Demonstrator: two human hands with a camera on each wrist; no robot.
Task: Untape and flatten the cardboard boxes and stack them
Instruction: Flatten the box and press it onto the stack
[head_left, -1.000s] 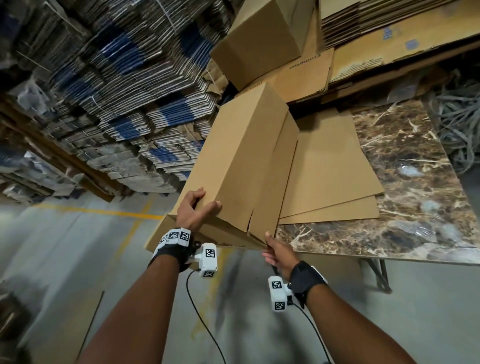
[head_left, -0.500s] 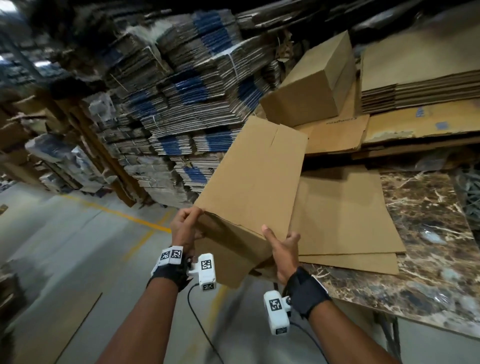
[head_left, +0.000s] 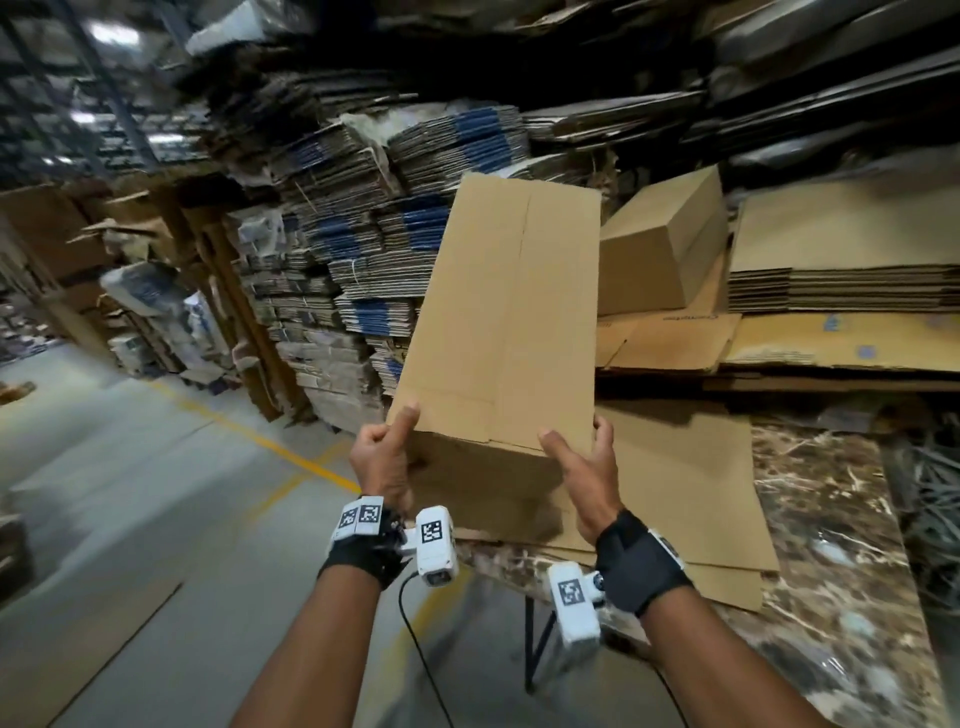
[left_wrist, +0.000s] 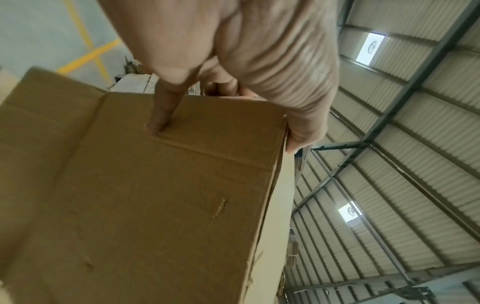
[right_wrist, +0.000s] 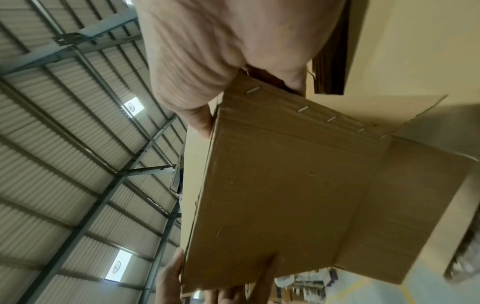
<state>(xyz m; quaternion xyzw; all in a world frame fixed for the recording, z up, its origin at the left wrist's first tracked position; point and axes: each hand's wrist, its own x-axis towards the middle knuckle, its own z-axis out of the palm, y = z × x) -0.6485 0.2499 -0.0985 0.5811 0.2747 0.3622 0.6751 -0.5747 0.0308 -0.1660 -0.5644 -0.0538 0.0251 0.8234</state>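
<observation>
A long brown cardboard box (head_left: 509, 322) is held up in the air, its far end pointing away over the table edge. My left hand (head_left: 392, 441) grips its near left corner, thumb on top and fingers underneath. My right hand (head_left: 576, 457) grips the near right corner, thumb on the top face and fingers round the side. In the left wrist view one finger (left_wrist: 163, 111) presses the box underside (left_wrist: 155, 195). The right wrist view shows a row of staples along the box's seam (right_wrist: 285, 185). Flattened sheets (head_left: 691, 499) lie stacked on the table below.
The marble table (head_left: 831, 519) stands to the right with its edge under my hands. Another assembled box (head_left: 665, 244) sits on cardboard stacks (head_left: 841, 280) at the back right. Tall bundles of flattened cartons (head_left: 363, 234) stand behind. Concrete floor with a yellow line (head_left: 270, 441) lies to the left.
The box has risen off the table and levelled out. My right hand moved from under the near edge up to the right corner, and my left hand shifted to the left corner.
</observation>
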